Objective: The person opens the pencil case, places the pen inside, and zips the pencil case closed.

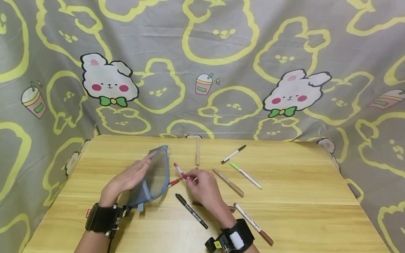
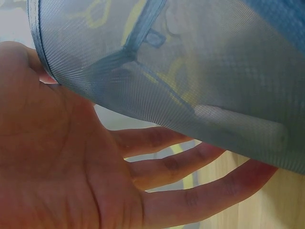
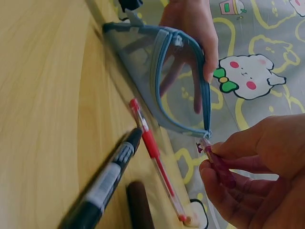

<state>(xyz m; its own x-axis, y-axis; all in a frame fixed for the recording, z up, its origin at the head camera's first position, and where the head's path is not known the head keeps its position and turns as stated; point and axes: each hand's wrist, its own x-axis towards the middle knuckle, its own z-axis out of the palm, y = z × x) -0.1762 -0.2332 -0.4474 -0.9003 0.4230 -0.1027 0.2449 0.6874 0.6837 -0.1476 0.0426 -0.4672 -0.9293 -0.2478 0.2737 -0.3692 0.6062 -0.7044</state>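
A blue-grey mesh zip pouch [image 1: 157, 170] stands tilted on the table, its mouth facing right. My left hand [image 1: 127, 180] rests along its outer left side, with fingers straight; the left wrist view shows the fingers [image 2: 205, 200] behind the mesh. A pale cylindrical thing [image 2: 243, 128] shows blurred through the mesh. My right hand [image 1: 204, 189] pinches a purple pen [image 1: 180, 171] between thumb and fingertips, just right of the pouch mouth. Under that pen lies a red pen [image 3: 150, 143], close to the pouch rim.
A black marker [image 1: 191, 210] lies in front of the pouch. A dark brown pen [image 3: 138, 205] is partly under my right wrist. Around it lie a brown-capped marker [image 1: 254, 224], a green-capped marker [image 1: 246, 175], a black-capped pen [image 1: 233, 155] and tan pens [image 1: 228, 182]. A patterned curtain [image 1: 226, 66] surrounds the table.
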